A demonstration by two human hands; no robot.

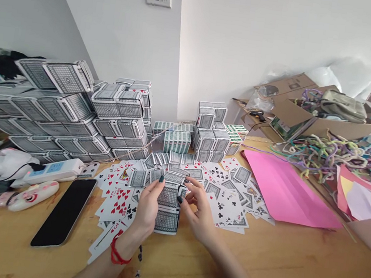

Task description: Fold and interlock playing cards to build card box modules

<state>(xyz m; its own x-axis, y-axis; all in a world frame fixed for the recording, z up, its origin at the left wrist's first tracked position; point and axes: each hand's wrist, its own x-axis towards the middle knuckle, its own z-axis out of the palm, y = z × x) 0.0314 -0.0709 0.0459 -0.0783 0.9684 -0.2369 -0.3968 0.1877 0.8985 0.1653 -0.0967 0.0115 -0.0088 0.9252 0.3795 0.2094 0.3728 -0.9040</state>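
Note:
Between my hands stands a block folded from playing cards, its grey patterned backs facing me. My left hand grips its left side, thumb near the top edge. My right hand holds the right edge, thumb and fingers closing on a card flap there. Which card the right fingers pinch is partly hidden. Around the block lie loose playing cards, some face up, some face down. More folded card pieces rest just behind the hands.
Stacked card blocks rise at the left, with smaller stacks behind. A phone and a power strip lie left. Pink paper, pipe cleaners and a cardboard box occupy the right.

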